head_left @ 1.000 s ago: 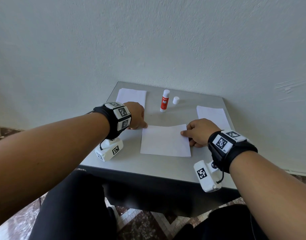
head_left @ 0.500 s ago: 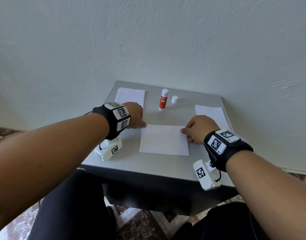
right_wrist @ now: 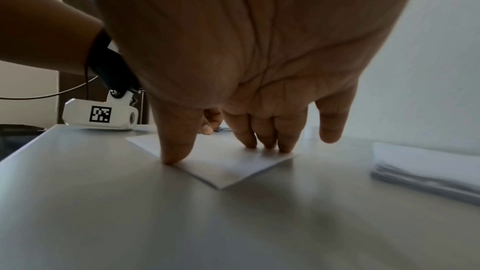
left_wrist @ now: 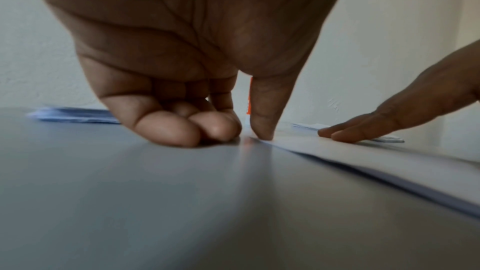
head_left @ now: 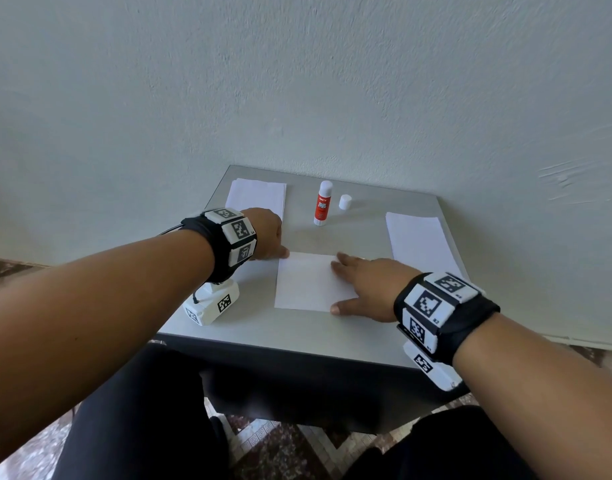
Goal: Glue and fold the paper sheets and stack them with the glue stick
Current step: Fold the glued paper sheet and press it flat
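L hand (head_left: 263, 233): fingers curled under, thumb tip pinning the far-left corner of the folded white paper sheet (head_left: 306, 282) at mid grey tabletop (head_left: 297, 330). Red-and-white glue stick (head_left: 322, 207) upright behind it, w/ small white cap (head_left: 345, 201) beside. R hand (head_left: 367, 285) spread flat, pressing the sheet's right side.
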